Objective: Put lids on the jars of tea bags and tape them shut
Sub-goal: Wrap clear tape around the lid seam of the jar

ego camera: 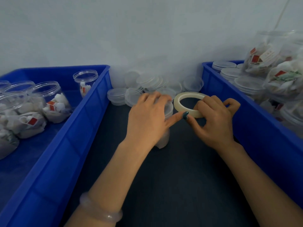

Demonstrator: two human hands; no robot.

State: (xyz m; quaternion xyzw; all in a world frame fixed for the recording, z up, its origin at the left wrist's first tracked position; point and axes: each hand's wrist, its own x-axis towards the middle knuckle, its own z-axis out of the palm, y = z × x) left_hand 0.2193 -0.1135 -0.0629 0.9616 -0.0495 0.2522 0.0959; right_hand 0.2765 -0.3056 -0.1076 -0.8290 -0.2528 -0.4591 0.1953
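A clear jar of tea bags stands upright on the dark table between the two blue bins, with a lid on its top. My left hand covers the jar from above, fingers curled round the lid and the index finger stretched right along its rim. My right hand grips a roll of clear tape held just right of the lid, thumb meeting my left index fingertip. Any tape strip between roll and jar is too faint to see.
A blue bin on the left holds several open jars of tea bags. Another blue bin on the right holds lidded jars and stacked lids. Loose clear lids are piled against the wall behind my hands.
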